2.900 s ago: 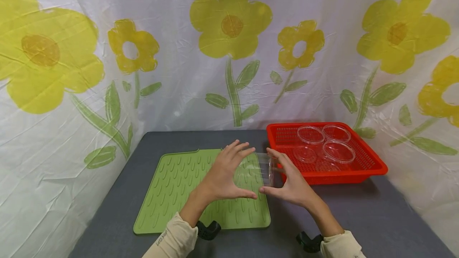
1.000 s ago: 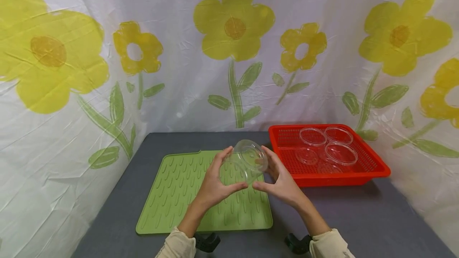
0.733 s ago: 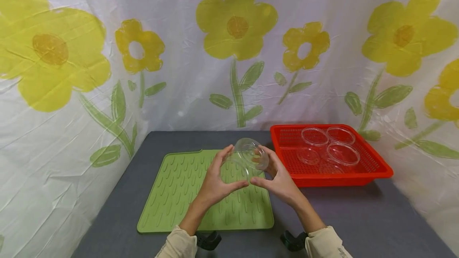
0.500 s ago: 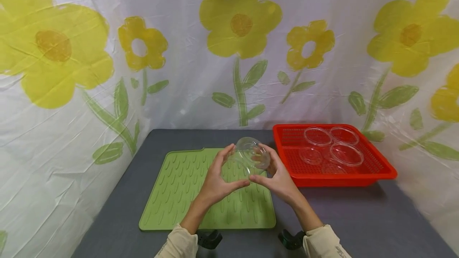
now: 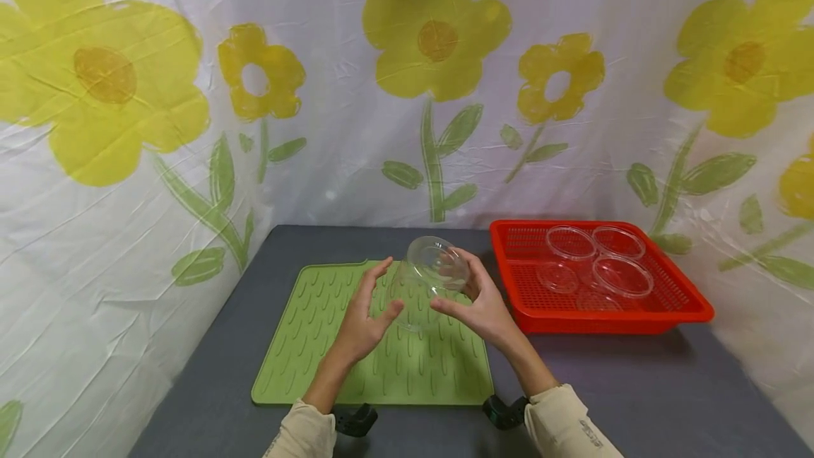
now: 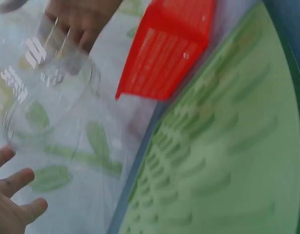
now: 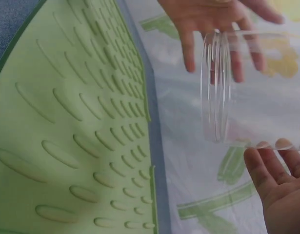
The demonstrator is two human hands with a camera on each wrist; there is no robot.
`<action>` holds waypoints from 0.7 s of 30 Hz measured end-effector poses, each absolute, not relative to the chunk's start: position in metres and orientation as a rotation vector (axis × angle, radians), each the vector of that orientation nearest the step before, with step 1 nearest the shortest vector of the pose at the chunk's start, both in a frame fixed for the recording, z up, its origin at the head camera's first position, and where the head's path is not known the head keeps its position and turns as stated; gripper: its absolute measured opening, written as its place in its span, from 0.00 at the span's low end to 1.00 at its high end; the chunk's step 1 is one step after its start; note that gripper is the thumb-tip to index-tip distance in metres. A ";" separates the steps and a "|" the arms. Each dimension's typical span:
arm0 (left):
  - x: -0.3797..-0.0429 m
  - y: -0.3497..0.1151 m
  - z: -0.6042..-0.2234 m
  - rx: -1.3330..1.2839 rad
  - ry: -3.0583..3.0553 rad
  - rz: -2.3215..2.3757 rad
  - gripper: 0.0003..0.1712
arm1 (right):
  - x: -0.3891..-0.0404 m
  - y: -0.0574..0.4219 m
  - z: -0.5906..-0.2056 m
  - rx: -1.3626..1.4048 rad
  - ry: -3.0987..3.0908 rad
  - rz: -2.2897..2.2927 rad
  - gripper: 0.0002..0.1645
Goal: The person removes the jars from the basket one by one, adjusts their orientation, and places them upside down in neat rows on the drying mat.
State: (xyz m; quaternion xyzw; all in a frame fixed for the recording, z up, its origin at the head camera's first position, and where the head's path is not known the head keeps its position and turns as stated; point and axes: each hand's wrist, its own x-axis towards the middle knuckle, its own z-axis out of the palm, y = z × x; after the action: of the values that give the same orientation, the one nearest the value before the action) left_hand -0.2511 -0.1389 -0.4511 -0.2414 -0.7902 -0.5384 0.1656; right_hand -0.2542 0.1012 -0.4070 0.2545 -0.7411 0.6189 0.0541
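Above the mat, a jar tilted in one hand

On the worktop's left and centre (image 5: pixel 610 394) lies the green mat (image 5: pixel 420 362). Over its left part reaches the left hand (image 5: pixel 361 325), wide, its fingers near the jar's left side; I cannot tell whether any touch. Next comes the clear jar (image 5: pixel 425 283), tilted, clear of the mat. The right hand (image 5: pixel 486 306) holds it from the right, thumb on the near side. Farther right stands the red basket (image 5: pixel 591 324), with three other jars (image 5: pixel 623 276) in it.

The smooth wall could slide or roll out of a one-handed grip, most likely if the left hand gives no support; a sudden turn could knock it against those fingers.
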 end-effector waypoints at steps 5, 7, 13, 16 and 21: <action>-0.255 -0.169 -0.464 -0.631 -2.291 -1.505 0.31 | -0.260 0.092 -0.408 0.687 -2.309 1.864 0.53; -0.257 -0.183 -0.468 -0.611 -2.306 -1.500 0.29 | -0.262 0.087 -0.408 0.660 -2.326 1.862 0.54; -0.262 -0.219 -0.475 -0.377 -2.473 -1.296 0.30 | -0.268 0.070 -0.412 0.570 -2.378 1.872 0.56; -0.260 -0.233 -0.476 -0.167 -2.658 -1.120 0.33 | -0.272 0.060 -0.415 0.539 -2.388 1.868 0.56; -0.250 -0.249 -0.482 0.155 -2.943 -0.964 0.48 | -0.281 0.040 -0.418 0.500 -2.408 1.818 0.55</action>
State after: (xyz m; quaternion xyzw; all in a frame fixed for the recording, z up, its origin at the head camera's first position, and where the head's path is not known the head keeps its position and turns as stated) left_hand -0.2504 -0.2488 -0.4815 0.0500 -0.9489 -0.3108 0.0202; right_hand -0.2805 0.0395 -0.4180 0.1632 -0.7867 0.5939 0.0415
